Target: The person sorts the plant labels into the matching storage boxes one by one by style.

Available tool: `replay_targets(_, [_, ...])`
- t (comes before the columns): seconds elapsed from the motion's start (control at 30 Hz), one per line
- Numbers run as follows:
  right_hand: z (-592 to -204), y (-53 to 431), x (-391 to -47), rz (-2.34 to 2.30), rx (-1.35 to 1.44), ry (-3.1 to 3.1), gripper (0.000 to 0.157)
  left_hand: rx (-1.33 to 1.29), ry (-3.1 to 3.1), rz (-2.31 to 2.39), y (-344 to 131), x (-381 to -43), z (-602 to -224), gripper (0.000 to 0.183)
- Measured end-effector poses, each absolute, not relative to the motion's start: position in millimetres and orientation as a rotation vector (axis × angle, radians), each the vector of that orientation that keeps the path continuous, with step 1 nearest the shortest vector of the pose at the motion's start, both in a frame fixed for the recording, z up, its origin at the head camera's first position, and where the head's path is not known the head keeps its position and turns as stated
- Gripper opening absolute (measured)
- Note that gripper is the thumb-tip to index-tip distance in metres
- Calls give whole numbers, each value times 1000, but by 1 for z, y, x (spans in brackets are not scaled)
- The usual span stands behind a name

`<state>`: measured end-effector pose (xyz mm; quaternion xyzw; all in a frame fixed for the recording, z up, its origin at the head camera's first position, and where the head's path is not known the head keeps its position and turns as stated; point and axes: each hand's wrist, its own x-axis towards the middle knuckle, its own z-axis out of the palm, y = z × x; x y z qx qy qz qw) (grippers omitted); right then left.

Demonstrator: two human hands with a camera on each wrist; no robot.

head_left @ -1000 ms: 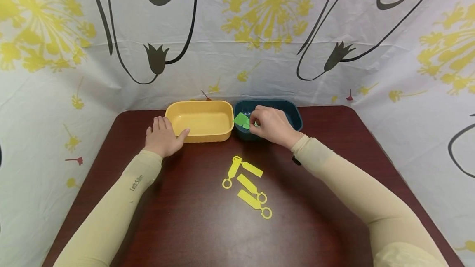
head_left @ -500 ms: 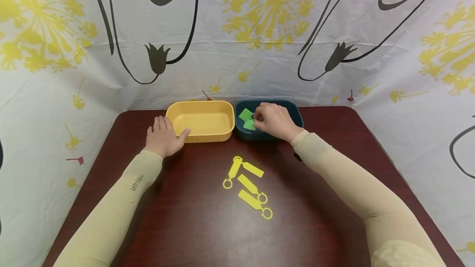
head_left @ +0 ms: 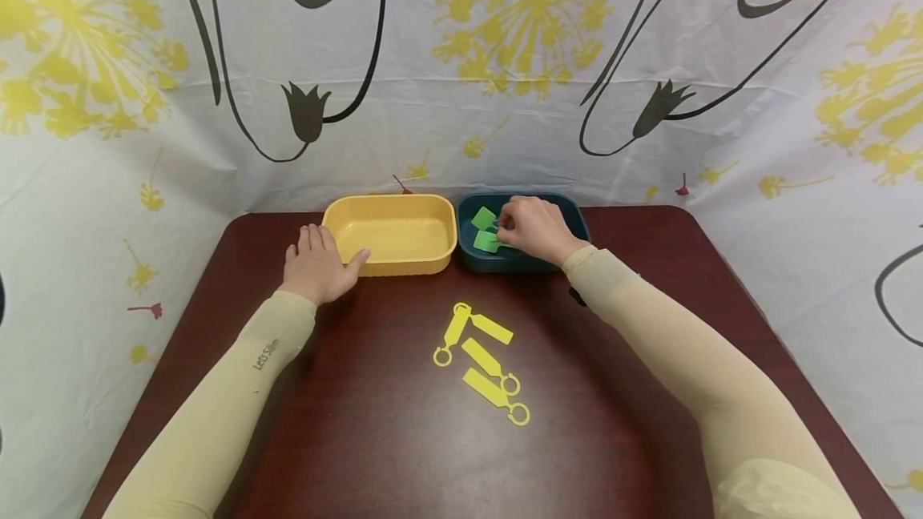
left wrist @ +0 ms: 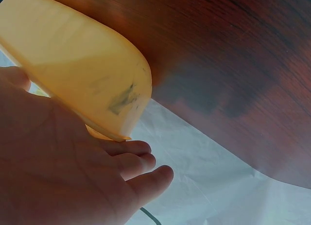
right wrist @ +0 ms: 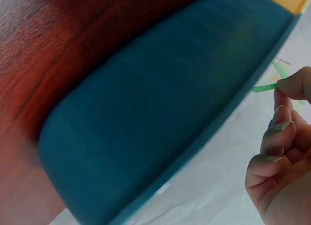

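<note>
My right hand [head_left: 536,228] is over the dark teal bin [head_left: 476,263]. Its thumb and forefinger pinch green tags, with one flat green tag [head_left: 486,241] poking out left of the fingertips and another green tag [head_left: 483,219] just behind it. In the right wrist view a thin green strip [right wrist: 265,88] of a tag shows at the pinch; the fingers hide the rest. My left hand [head_left: 317,267] rests with spread, straight fingers at the left front corner of the yellow bin [head_left: 404,268], thumb over its rim.
Several yellow tags with ring ends, one being this tag [head_left: 485,388], lie on the dark red-brown table [head_left: 375,423] in front of the bins. Both bins stand side by side at the back edge, against a patterned cloth [head_left: 469,38].
The right hand has shifted slightly right over the teal bin, and the green tags have fanned and turned with it. My left hand and the yellow tags stay put.
</note>
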<state>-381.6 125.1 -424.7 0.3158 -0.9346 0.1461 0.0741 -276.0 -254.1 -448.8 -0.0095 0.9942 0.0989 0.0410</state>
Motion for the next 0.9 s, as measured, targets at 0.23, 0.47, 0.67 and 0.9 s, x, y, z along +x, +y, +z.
replay_targets(0.23, [-438,129,-395,421,948,-2838,6,-33,3049,309,-255,-276,-449,109])
replay_targets(0.47, [-446,129,-402,430,921,-2894,6,-36,3050,316,-254,-276,-448,108])
replay_targets(0.67, [-451,131,-405,456,896,-2950,8,-32,3066,313,-253,-276,-446,107])
replay_targets(0.9, [-455,130,-407,472,885,-3017,10,-33,3071,305,-252,-273,-443,104])
